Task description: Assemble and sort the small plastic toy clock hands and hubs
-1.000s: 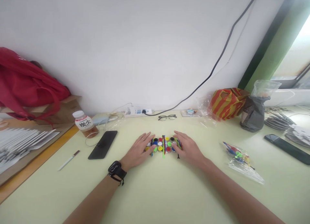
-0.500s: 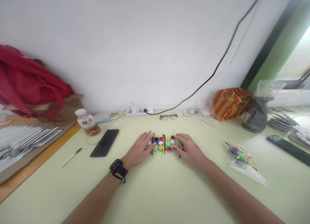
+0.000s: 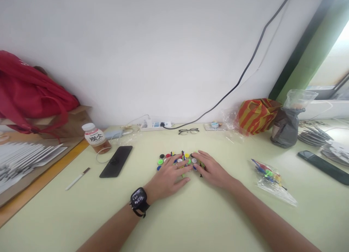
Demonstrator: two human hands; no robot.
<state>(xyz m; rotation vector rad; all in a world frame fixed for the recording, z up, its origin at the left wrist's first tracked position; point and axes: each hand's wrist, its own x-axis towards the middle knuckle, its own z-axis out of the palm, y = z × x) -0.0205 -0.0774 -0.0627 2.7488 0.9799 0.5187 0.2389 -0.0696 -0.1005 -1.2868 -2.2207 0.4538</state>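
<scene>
Several small round caps lie in rows on the pale green table, among them a green cap [image 3: 160, 161], a black cap [image 3: 161, 156], a yellow cap [image 3: 187, 155] and a white cap [image 3: 193, 160]. Thin coloured plastic sticks [image 3: 183, 154] lie among them. My left hand [image 3: 169, 175], with a ring and a black watch [image 3: 139, 198] on its wrist, is spread flat over the middle of the rows and hides several caps. At the right end, my right hand [image 3: 214, 169] rests with fingers apart over more sticks and caps, partly covering them.
A clear bag of coloured plastic pieces [image 3: 272, 181] lies to the right, beyond it a dark phone [image 3: 323, 166]. Leftward are another phone [image 3: 116, 162], a pen [image 3: 77, 178] and a drink bottle [image 3: 96, 138]. Glasses [image 3: 188, 131] and a power strip [image 3: 156, 125] sit by the wall.
My left hand has moved right from the left end of the rows to their middle, uncovering the caps at the left end. My right hand has stayed nearly in place.
</scene>
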